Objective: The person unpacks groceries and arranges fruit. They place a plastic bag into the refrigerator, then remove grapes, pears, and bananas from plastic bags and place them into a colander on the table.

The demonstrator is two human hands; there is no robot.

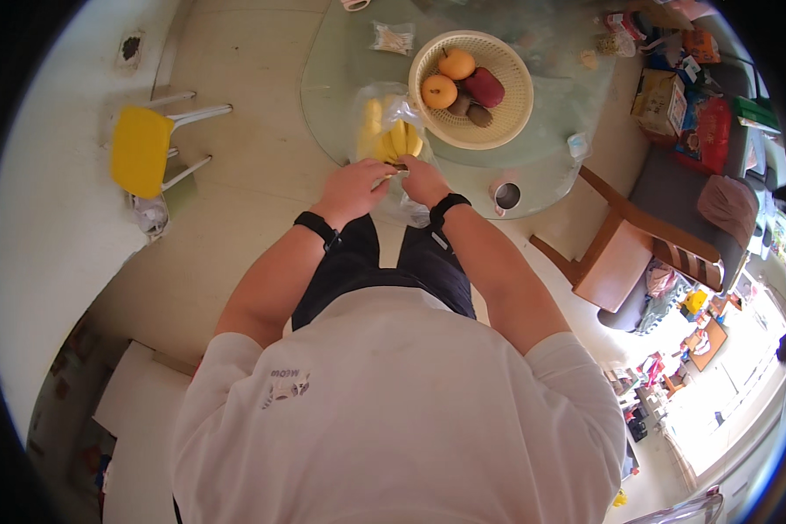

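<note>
At the near edge of the glass table, a bunch of yellow bananas [401, 139] lies with its stem end towards me. My right hand [426, 181] pinches that stem end from the right. From the left, the fingers of my left hand [357, 188] close on the same end, and the exact contact is partly hidden by the fingers. A clear plastic bag [403, 108] lies around and beneath the bananas, and more yellow fruit shows through its left side. Just beyond stands a cream plastic basket [519, 121] holding two yellow-orange round fruits [448, 77], a dark red fruit [484, 88] and two brown fruits [469, 111].
A mug [505, 195] stands near the edge of the glass table [340, 72], right of my hands. Behind the bag lies a packet of cotton swabs [393, 38]. A yellow stool [141, 152] is at the left, a wooden chair [619, 262] at the right.
</note>
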